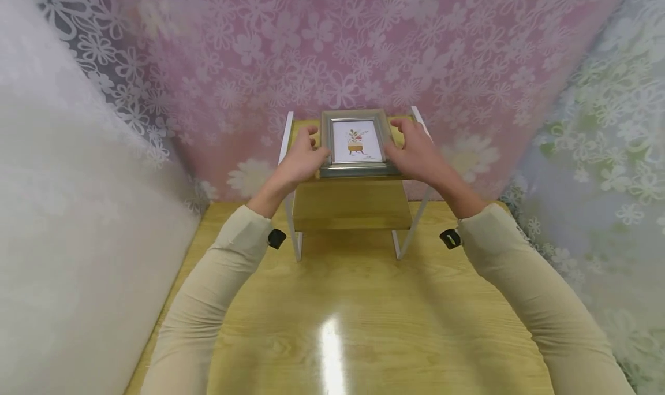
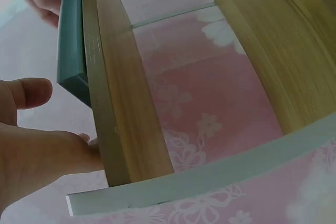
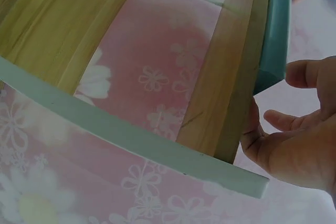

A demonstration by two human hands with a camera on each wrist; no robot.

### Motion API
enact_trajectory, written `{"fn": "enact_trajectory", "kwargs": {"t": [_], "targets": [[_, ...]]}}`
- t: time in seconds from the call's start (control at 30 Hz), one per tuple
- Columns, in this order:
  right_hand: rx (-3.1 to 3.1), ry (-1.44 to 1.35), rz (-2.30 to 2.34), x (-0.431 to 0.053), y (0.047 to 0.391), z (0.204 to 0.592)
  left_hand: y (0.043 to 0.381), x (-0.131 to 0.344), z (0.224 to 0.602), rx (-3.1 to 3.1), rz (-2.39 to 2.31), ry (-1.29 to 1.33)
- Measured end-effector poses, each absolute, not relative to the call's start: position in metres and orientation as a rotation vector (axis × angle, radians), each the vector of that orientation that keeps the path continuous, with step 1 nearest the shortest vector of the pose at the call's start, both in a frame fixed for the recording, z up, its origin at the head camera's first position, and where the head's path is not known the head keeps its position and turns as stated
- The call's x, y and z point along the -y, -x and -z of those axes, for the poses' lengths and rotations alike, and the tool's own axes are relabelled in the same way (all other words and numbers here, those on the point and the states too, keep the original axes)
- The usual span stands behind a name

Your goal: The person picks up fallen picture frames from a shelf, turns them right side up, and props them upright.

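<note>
A silver-grey picture frame (image 1: 358, 144) with a potted-plant drawing lies face up on the top board of a small wooden side table (image 1: 353, 204). My left hand (image 1: 305, 157) is at the frame's left side, fingers loosely bent. In the left wrist view, this hand (image 2: 44, 145) has its thumb apart from the frame's edge (image 2: 72, 40), with its fingers by the top board. On the right side is my right hand (image 1: 415, 152), fingers bent. The right wrist view shows its thumb (image 3: 303, 74) at the frame's corner, apparently touching, and other fingers against the board.
White metal legs (image 1: 292, 227) hold the table's two boards. Behind it stands a pink flowered wall (image 1: 332, 48), with a pale wall (image 1: 93, 222) to the left and another flowered wall (image 1: 597, 170) to the right. Wood-look flooring (image 1: 384, 325) lies in front.
</note>
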State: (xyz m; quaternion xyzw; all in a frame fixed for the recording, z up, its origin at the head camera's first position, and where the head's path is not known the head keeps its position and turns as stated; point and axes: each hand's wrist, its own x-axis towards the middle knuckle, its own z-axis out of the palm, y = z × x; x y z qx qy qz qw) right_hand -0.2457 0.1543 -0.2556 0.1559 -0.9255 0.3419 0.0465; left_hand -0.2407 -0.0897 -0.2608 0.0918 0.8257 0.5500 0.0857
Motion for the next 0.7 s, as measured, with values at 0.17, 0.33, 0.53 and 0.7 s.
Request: {"fn": "enact_trajectory", "kwargs": {"t": [0.17, 0.33, 0.53, 0.7], "targets": [[2.878, -0.506, -1.064, -0.149, 0.262, 0.259, 0.249, 0.092, 0.263, -2.478, -1.615, -0.210], [2.951, -0.442, -1.061, -0.150, 0.269, 0.264, 0.253, 0.088, 0.267, -2.577, -1.463, -0.272], [2.909, -0.433, -1.044, -0.152, 0.273, 0.268, 0.253, 0.083, 0.266, -2.624, -1.374, -0.344], [2.872, -0.434, -1.049, -0.152, 0.271, 0.270, 0.254, 0.081, 0.266, -2.664, -1.371, -0.324]]}}
